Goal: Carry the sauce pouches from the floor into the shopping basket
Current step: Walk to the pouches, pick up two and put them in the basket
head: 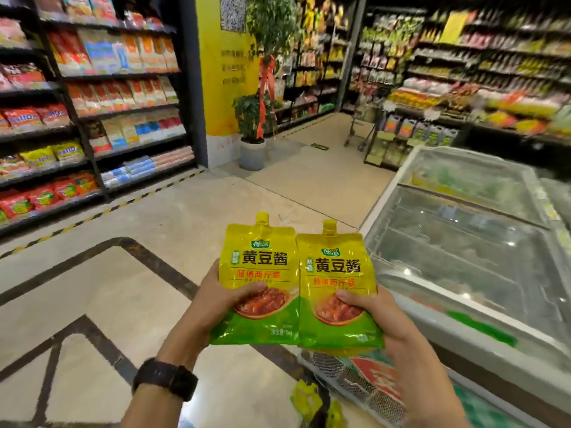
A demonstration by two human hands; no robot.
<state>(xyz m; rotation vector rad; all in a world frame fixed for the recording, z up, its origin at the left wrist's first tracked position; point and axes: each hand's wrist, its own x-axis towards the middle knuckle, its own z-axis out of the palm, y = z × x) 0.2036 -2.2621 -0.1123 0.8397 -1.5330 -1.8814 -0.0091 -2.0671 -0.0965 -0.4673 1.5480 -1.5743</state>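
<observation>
I hold two yellow-and-green spouted sauce pouches upright, side by side at chest height. My left hand [213, 299] grips the left pouch [259, 273] by its lower half, thumb across the front. My right hand [380, 316] grips the right pouch [335, 285] the same way. Below them, on the floor, lie more yellow pouches [309, 400], blurred. Next to these, a mesh-walled basket [355, 381] with a red item inside shows under my right forearm, partly hidden.
A glass-topped chest freezer [463, 242] fills the right side. Stocked shelves [77, 118] run along the left and far right. A potted plant [253, 128] stands by a yellow pillar ahead. Tiled floor [123, 273] stretches between them.
</observation>
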